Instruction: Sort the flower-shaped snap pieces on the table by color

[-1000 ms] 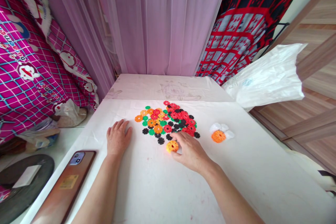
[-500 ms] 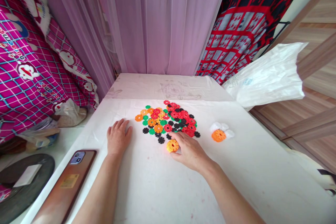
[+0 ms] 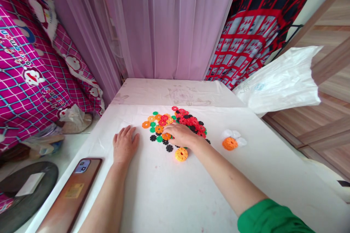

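Observation:
My left hand (image 3: 125, 146) lies flat on the white tabletop, fingers spread, left of a pile of plastic snowflake discs. My right hand (image 3: 180, 135) reaches over the middle of the pile. Its bent fingers are apart, at an orange snowflake disc (image 3: 166, 136) that still lies among the others; the thumb side is partly hidden. Red discs (image 3: 191, 120), black discs (image 3: 169, 148) and green discs (image 3: 159, 139) lie around it. Just in front of the right hand, a stack of yellow-orange discs (image 3: 181, 154) stands on the table.
Right of the pile are orange discs (image 3: 229, 143) beside white discs (image 3: 235, 134). A phone (image 3: 72, 193) lies face down along the table's left edge. A white plastic bag (image 3: 284, 80) stands at the right edge. Purple curtains (image 3: 164, 25) hang behind the table.
My right hand has left the yellow-orange stack and moved forward and left over the pile. A green sleeve has come into view. My left hand stays in place.

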The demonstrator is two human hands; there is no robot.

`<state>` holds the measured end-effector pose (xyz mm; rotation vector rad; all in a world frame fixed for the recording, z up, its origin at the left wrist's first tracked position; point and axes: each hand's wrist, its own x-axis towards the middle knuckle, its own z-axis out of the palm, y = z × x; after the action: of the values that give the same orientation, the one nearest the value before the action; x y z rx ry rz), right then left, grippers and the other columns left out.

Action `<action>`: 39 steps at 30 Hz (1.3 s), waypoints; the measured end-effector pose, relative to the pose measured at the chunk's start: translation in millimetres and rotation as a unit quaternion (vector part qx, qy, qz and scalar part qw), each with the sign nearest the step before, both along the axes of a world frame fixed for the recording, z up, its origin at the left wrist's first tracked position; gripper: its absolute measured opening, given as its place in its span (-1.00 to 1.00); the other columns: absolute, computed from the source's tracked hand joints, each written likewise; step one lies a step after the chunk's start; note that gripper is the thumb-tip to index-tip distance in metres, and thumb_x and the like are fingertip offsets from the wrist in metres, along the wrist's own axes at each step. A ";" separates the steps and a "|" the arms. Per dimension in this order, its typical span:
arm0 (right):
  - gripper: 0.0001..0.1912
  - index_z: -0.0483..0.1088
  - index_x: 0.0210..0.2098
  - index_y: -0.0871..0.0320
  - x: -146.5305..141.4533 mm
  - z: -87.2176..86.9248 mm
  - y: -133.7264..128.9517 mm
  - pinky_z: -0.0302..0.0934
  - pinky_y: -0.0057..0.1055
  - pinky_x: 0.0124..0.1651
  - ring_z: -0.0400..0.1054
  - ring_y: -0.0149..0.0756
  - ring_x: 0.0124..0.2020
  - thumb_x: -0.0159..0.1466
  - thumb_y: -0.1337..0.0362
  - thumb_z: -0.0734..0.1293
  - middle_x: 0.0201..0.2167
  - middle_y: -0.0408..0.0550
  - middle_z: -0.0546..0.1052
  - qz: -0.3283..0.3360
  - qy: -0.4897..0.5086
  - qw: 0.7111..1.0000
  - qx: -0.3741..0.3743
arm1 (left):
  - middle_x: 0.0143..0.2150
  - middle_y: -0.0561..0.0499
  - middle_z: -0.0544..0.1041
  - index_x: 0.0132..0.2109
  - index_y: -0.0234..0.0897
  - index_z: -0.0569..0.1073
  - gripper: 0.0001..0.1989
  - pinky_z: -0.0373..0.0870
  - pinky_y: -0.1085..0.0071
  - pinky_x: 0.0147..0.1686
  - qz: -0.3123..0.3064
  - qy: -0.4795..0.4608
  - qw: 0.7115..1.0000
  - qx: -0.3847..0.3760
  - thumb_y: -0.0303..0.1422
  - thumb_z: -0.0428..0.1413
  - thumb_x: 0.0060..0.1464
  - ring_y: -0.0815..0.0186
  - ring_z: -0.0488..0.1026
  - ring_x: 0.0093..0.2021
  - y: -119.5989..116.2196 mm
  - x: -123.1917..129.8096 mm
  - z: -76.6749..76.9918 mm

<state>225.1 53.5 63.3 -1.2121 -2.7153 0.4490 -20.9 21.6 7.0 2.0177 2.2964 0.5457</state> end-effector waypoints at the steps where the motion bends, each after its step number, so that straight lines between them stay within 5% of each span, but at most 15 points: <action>1: -0.61 0.49 -0.11 0.07 -1.7 0.9 1.6 0.19 -0.27 0.12 0.38 -0.21 0.01 0.09 0.49 0.34 -0.08 -0.09 0.56 -0.001 -0.015 1.000 -0.002 | 0.29 -0.12 0.36 0.17 -0.19 0.41 -0.57 0.07 -0.03 0.27 -0.001 0.001 1.000 0.001 -0.22 -0.08 0.25 0.05 0.21 0.31 0.0 -0.2 -0.2; 12: -0.43 0.33 0.05 0.15 -0.4 -2.8 4.6 0.23 -0.30 -0.01 0.37 -0.18 -0.03 0.02 0.37 0.42 -0.05 0.02 0.50 -0.079 0.033 0.995 -0.060 | 0.30 -0.11 0.35 0.18 -0.19 0.40 -0.57 0.05 -0.01 0.28 0.000 0.000 1.000 -0.005 -0.21 -0.10 0.25 0.06 0.19 0.32 -0.7 -0.2 0.2; 17: -0.35 0.26 0.13 0.07 26.1 8.8 -25.1 0.24 -0.36 -0.06 0.38 -0.31 -0.13 0.04 0.36 0.40 -0.11 -0.09 0.47 -0.145 0.138 0.976 -0.089 | 0.28 -0.11 0.37 0.16 -0.15 0.42 -0.59 0.07 0.00 0.27 0.003 0.000 1.000 0.005 -0.23 -0.08 0.24 0.06 0.22 0.31 -0.4 1.1 0.5; 24: -0.37 0.29 0.10 0.10 46.7 15.5 -73.5 0.23 -0.32 -0.02 0.38 -0.27 -0.13 0.01 0.41 0.35 -0.13 -0.07 0.48 -0.137 0.126 0.979 -0.084 | 0.29 -0.11 0.36 0.17 -0.17 0.42 -0.57 0.05 -0.03 0.28 0.001 -0.003 1.000 0.005 -0.22 -0.10 0.25 0.05 0.21 0.31 0.2 0.2 -1.1; 39: -0.32 0.28 0.15 0.09 44.8 11.9 -77.3 0.21 -0.33 0.01 0.38 -0.24 -0.08 0.01 0.43 0.34 -0.12 -0.06 0.50 -0.132 0.076 0.986 -0.072 | 0.29 -0.11 0.36 0.18 -0.20 0.41 -0.56 0.06 -0.02 0.28 0.000 0.001 1.000 0.005 -0.20 -0.11 0.25 0.04 0.20 0.31 0.2 -0.2 -1.3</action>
<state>269.8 -23.8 75.3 -1.4820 -2.3870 0.6799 -21.1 21.7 5.7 2.0241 2.2984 0.5559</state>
